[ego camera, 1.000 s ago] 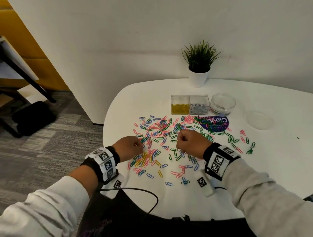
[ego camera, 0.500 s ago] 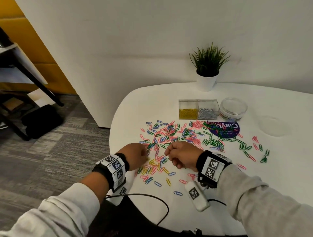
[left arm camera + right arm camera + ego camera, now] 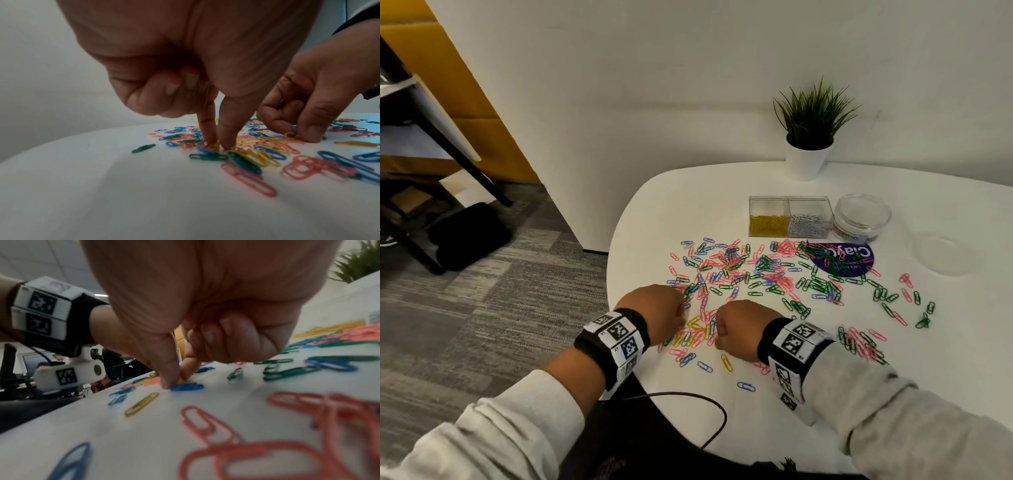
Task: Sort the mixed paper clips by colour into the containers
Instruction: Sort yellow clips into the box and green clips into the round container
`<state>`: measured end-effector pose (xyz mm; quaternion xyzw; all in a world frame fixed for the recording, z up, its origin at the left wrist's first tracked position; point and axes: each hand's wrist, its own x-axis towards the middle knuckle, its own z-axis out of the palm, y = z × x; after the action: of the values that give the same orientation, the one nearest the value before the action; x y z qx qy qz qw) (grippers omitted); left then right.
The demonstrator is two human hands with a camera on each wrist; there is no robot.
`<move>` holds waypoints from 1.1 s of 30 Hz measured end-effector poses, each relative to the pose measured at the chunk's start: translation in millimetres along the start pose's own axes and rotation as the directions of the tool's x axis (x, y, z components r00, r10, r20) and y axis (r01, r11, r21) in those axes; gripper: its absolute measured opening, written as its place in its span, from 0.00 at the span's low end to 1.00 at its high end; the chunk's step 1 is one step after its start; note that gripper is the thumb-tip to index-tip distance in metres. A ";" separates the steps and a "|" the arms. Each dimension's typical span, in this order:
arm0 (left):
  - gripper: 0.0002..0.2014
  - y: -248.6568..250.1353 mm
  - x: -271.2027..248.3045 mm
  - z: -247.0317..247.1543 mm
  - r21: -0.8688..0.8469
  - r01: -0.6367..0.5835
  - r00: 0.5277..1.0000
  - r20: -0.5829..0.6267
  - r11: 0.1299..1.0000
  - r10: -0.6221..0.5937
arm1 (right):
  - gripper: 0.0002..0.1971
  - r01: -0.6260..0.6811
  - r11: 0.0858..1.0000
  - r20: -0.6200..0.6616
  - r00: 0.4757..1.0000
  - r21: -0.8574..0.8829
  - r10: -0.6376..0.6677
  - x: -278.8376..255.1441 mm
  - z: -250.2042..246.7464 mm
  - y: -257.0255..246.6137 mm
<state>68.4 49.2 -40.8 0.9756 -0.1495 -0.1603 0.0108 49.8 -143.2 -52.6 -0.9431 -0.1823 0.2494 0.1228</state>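
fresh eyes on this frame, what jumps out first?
The sprawl of coloured paper clips across the white table, pink, green, blue and yellow mixed. At its near edge the left hand and right hand each pinch at a yellow clip. Behind the pile stand a clear box with yellow and silver clips and a round jar.

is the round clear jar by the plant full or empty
Cannot tell. The round jar stands upright with its lid off, lying beside it, but its clear wall and label hide whether anything is inside.
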 end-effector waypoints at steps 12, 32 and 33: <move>0.07 -36.1 -2.5 -2.1 -0.958 0.287 0.951 0.288 -0.025 -0.111 | 0.05 -0.085 0.450 0.022 0.989 0.889 0.143 -5.6 -23.3 20.0; 0.04 -34.3 -1.5 -0.8 -0.937 0.348 0.927 0.340 0.025 -0.161 | 0.08 0.142 0.989 -0.039 0.989 0.052 -0.140 38.2 -25.3 -17.7; 0.04 -32.5 -0.7 0.1 -0.936 0.338 0.933 0.319 0.097 -0.167 | 0.06 0.147 0.987 -0.040 0.989 0.059 -0.145 40.7 -24.0 -16.7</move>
<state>77.1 80.5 -42.9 0.7278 0.1600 -0.2813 0.6046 90.4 -115.0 -44.2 -0.9273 -0.2408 0.2282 0.1732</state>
